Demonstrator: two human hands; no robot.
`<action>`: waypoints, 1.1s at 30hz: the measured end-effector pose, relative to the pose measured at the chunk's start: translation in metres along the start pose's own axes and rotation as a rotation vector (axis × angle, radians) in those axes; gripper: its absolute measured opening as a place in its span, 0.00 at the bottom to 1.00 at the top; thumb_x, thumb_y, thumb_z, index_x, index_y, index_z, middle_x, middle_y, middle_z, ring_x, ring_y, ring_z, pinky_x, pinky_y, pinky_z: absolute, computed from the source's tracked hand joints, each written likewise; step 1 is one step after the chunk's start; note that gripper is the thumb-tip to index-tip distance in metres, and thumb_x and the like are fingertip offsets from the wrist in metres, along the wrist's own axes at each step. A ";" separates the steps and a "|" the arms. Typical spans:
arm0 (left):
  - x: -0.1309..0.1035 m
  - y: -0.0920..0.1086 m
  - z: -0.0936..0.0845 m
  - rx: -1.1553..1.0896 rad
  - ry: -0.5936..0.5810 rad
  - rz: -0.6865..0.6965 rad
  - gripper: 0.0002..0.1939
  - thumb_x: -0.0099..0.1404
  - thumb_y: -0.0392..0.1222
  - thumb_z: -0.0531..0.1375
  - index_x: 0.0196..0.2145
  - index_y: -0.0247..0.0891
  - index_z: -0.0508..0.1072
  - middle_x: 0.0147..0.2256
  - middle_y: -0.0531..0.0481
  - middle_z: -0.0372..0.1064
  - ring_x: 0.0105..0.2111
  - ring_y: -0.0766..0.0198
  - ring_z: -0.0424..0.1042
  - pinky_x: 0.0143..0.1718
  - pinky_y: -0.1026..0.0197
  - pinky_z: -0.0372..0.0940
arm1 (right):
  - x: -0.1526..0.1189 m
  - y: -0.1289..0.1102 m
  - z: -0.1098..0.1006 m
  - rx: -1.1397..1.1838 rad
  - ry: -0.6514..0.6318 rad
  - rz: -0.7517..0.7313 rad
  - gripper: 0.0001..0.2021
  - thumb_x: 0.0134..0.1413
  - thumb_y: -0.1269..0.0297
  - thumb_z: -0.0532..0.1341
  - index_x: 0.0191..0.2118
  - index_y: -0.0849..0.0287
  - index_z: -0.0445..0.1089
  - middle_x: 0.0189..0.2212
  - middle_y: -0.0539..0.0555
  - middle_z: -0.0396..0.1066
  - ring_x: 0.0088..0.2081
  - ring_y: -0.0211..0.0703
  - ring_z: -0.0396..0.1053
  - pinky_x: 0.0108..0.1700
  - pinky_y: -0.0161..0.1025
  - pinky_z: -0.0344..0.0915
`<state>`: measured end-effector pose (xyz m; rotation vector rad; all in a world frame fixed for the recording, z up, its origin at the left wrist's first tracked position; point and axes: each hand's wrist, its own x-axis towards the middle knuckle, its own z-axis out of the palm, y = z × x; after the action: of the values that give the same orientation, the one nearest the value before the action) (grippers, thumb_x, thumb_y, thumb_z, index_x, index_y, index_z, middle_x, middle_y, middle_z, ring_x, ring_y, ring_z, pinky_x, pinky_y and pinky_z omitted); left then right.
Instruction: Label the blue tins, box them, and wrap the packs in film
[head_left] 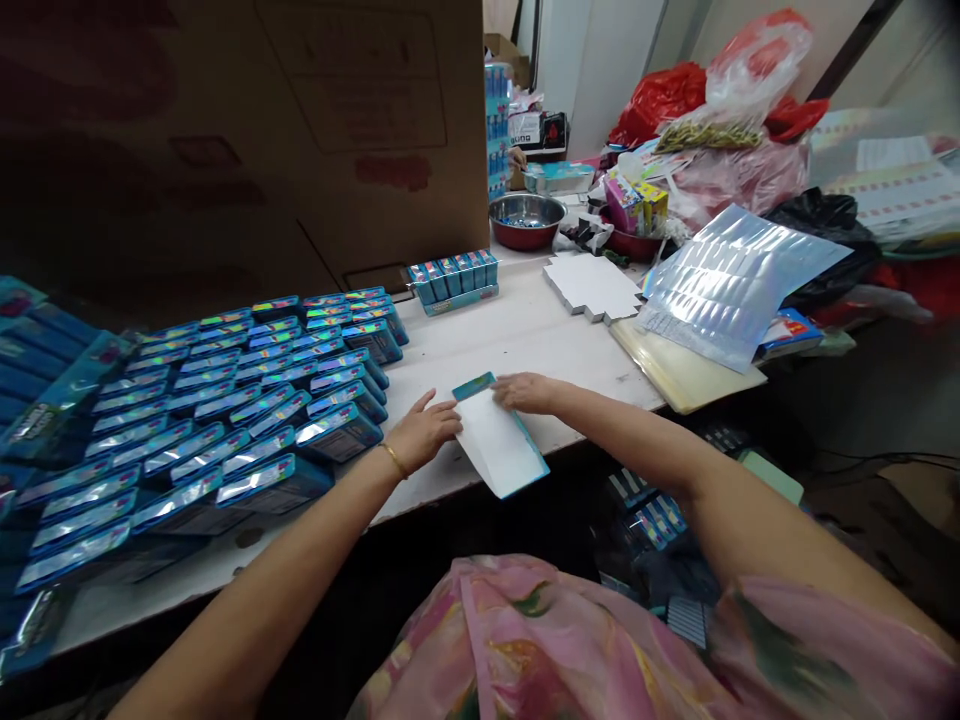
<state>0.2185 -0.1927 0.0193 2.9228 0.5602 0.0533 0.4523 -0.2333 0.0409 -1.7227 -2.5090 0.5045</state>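
A cardboard tray blank (501, 440), white on its upper face with blue printed edges, lies at the table's front edge and partly overhangs it. One narrow blue flap stands at its far end. My left hand (422, 432), with a gold bangle at the wrist, grips the blank's left edge near the far end, thumb raised. On the opposite side, the fingers of my right hand (525, 392) are bent over the far right corner by the flap. Their tips are partly hidden.
Rows of small blue boxes (247, 400) cover the table's left side. Behind stand a filled tray of boxes (454, 280) and a large brown carton (247, 150). To the right lie stacked white blanks (592, 285), shiny plastic sheets (739, 280) and a metal bowl (527, 220).
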 end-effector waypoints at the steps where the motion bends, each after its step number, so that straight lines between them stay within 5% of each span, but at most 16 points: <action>1: 0.009 -0.001 0.006 -0.013 -0.025 -0.003 0.11 0.60 0.37 0.50 0.37 0.42 0.71 0.39 0.48 0.71 0.46 0.59 0.64 0.53 0.49 0.48 | -0.008 -0.007 -0.003 -0.017 0.074 -0.008 0.11 0.52 0.77 0.52 0.36 0.60 0.70 0.43 0.52 0.69 0.49 0.35 0.60 0.52 0.38 0.52; 5: 0.032 0.004 0.024 -0.118 -0.025 -0.177 0.13 0.62 0.47 0.49 0.32 0.38 0.70 0.30 0.47 0.70 0.33 0.60 0.68 0.36 0.58 0.60 | -0.052 -0.051 0.014 -0.059 0.484 0.002 0.14 0.56 0.66 0.52 0.48 0.61 0.63 0.47 0.58 0.65 0.48 0.43 0.59 0.50 0.42 0.56; 9: 0.033 0.018 0.034 -0.229 0.044 -0.333 0.13 0.60 0.50 0.52 0.35 0.38 0.68 0.29 0.50 0.69 0.30 0.62 0.66 0.32 0.61 0.59 | -0.065 -0.073 0.066 -0.148 0.462 0.164 0.18 0.49 0.65 0.60 0.47 0.61 0.62 0.44 0.59 0.64 0.45 0.48 0.59 0.44 0.43 0.60; 12: 0.018 0.035 0.043 -0.004 0.257 -0.368 0.14 0.60 0.50 0.52 0.34 0.37 0.68 0.36 0.43 0.68 0.37 0.56 0.64 0.37 0.57 0.57 | -0.056 -0.059 0.093 -0.223 0.438 0.279 0.12 0.49 0.67 0.60 0.42 0.60 0.64 0.42 0.57 0.65 0.43 0.47 0.60 0.42 0.41 0.58; 14: 0.006 0.045 0.052 0.126 0.296 -0.367 0.14 0.60 0.48 0.52 0.36 0.35 0.68 0.38 0.41 0.66 0.39 0.53 0.63 0.38 0.55 0.56 | -0.051 -0.046 0.098 -0.275 0.409 0.293 0.09 0.51 0.66 0.59 0.39 0.58 0.64 0.39 0.56 0.66 0.41 0.46 0.60 0.41 0.41 0.56; 22: 0.002 0.034 0.073 0.221 0.082 -0.309 0.14 0.64 0.39 0.45 0.31 0.32 0.69 0.30 0.40 0.66 0.34 0.53 0.64 0.34 0.54 0.56 | -0.047 -0.026 0.094 -0.364 0.247 0.212 0.07 0.56 0.65 0.52 0.34 0.62 0.65 0.32 0.58 0.66 0.35 0.45 0.61 0.34 0.38 0.53; 28: -0.001 0.034 0.049 0.088 0.073 -0.261 0.17 0.62 0.48 0.48 0.30 0.33 0.70 0.33 0.40 0.67 0.35 0.54 0.64 0.36 0.55 0.58 | -0.050 -0.028 0.080 -0.246 0.207 0.201 0.14 0.56 0.57 0.51 0.34 0.62 0.66 0.32 0.58 0.67 0.36 0.44 0.62 0.37 0.38 0.56; 33: 0.014 0.009 0.023 0.053 0.269 -0.467 0.20 0.60 0.52 0.50 0.45 0.37 0.66 0.48 0.42 0.62 0.47 0.53 0.60 0.45 0.52 0.56 | -0.033 -0.006 0.043 -0.202 0.397 0.213 0.15 0.54 0.59 0.54 0.45 0.61 0.64 0.45 0.59 0.64 0.47 0.47 0.58 0.47 0.42 0.55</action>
<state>0.2365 -0.1996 -0.0019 2.7680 1.2865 0.3791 0.4490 -0.2755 0.0069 -1.9407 -2.1699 -0.0865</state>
